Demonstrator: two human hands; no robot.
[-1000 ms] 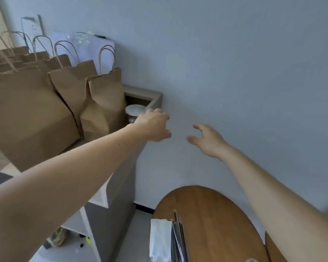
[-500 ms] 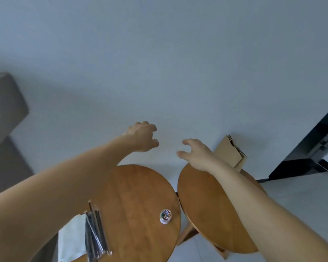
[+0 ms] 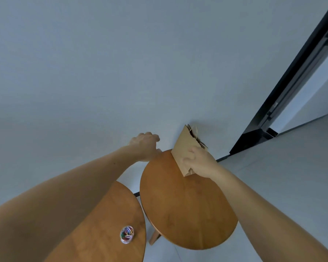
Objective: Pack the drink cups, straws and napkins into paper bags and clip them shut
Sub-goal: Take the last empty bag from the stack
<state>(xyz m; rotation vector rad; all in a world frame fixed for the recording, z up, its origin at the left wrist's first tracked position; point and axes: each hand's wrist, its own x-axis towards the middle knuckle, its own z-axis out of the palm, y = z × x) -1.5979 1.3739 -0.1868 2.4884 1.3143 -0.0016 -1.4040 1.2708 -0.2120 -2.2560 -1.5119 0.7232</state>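
Round wooden desk (image 3: pixel 187 214) standing by grey wall (image 3: pixel 121 72) | right hand (image 3: pixel 201 163) gripping flat paper bags (image 3: pixel 182 148) | left hand (image 3: pixel 145 145) hovering loosely curled, empty

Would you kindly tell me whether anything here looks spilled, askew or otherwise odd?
Nothing stands out. The right hand grips the flat paper bags propped against the wall on the right table; the paper-clip jar stands upright on the left table.
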